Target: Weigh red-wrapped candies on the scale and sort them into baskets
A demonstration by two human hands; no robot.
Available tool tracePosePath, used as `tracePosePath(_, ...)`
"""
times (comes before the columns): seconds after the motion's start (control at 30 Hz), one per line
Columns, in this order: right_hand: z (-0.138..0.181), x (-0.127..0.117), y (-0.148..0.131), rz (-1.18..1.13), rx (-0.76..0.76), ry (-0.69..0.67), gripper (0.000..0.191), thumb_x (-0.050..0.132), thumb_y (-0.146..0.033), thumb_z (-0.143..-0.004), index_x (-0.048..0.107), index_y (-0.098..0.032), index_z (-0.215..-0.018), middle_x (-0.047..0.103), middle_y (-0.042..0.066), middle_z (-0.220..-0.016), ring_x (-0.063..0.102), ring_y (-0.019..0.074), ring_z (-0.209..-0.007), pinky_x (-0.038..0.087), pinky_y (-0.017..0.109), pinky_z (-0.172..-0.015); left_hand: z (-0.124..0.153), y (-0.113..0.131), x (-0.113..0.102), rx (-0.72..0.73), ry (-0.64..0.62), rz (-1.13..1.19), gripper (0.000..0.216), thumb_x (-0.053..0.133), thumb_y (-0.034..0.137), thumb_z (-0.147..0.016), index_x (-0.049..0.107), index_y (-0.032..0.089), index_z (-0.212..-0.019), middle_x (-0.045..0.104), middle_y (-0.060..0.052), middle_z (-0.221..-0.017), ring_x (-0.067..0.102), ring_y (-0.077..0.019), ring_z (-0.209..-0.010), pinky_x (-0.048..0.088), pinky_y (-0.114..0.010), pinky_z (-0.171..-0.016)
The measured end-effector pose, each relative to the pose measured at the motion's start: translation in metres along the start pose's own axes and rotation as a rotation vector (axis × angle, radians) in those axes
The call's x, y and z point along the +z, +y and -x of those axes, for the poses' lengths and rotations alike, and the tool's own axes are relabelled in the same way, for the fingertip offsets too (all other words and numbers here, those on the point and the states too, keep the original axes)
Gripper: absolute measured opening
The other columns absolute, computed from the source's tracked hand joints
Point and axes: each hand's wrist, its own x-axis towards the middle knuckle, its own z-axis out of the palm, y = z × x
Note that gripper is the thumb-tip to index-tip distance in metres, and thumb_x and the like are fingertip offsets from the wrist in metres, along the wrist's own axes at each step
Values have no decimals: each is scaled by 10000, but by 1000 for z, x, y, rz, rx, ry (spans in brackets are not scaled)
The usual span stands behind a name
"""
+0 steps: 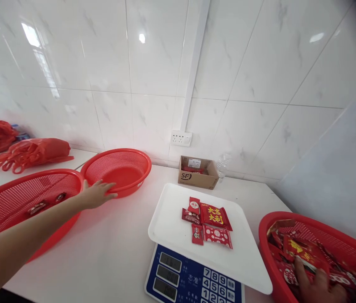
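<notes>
My left hand point(97, 194) reaches over the left side with fingers spread, its fingertips at the near rim of a round red plastic basket point(148, 168). Under my left forearm sits a larger red basket point(54, 174) with a few small wrapped packets. At lower right, my right hand point(318, 288) rests with fingers apart on red snack packets point(307, 252) inside another red basket point(266, 235). Between the hands is a digital scale point(193, 277). On its white tray point(168, 210) lie several red snack packets point(215, 216) of different sizes, grouped together.
Behind the scale, an open cardboard box point(198, 181) holds some red packets, with clear plastic point(223, 164) beside it. Red plastic bags point(39, 152) lie on the table at far left. A tiled wall with a socket point(181, 138) borders the white table point(111, 244).
</notes>
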Motion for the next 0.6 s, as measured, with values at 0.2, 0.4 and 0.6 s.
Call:
tracePosePath(0.2, 5, -26, -8, 31, -13, -55, 777, 504, -274, -735, 325, 47, -1420, 377, 450, -1332, 582, 550, -976, 332, 631, -840, -6, 20, 4, 138, -89, 20, 447, 290, 342, -917, 553, 250, -1266, 665, -106, -1167, 569, -306, -1121, 268, -578, -1024)
tracePosePath(0.4, 7, -42, -11, 116, -3, -60, 681, 444, -196, -757, 398, 12, -1404, 463, 360, -1338, 597, 512, -1002, 392, 629, -826, -4, 28, 5, 298, -68, 4, 444, 273, 312, -924, 548, 249, -1267, 651, -80, -1184, 546, -259, -1148, 250, -485, -1068)
tracePosePath(0.6, 9, -53, -21, 103, 83, -157, 821, 574, -179, -661, 350, -9, -1432, 379, 350, -1407, 485, 532, -1169, 326, 648, -929, -4, 34, 9, 267, -37, -13, 463, 295, 305, -923, 492, 218, -1334, 631, -131, -1211, 503, -299, -1217, 171, -577, -1085)
